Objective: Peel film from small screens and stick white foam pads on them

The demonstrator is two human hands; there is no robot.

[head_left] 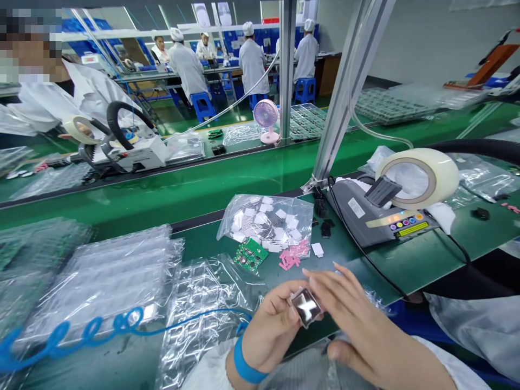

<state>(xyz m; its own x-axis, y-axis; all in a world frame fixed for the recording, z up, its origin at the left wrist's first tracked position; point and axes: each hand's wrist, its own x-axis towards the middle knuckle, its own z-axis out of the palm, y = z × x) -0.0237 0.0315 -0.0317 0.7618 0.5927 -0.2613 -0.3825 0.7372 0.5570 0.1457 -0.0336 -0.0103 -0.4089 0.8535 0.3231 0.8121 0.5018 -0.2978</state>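
Note:
A small square shiny metal part (306, 307) sits between both hands near the bench's front edge. My left hand (270, 330), with a blue wrist strap (244, 365), pinches its left side. My right hand (357, 330) lies over its right side with fingers stretched across it. Behind the hands lie a small green circuit board (251, 254), a clear bag of white square pieces (268, 222) and a scatter of pink bits (293, 257).
A grey tape dispenser (374, 214) with a large tape roll (418, 176) stands at right. Clear plastic trays (109, 281) and a blue coiled cord (93, 327) lie at left. A pink fan (266, 119) stands beyond the green belt; other people work farther back.

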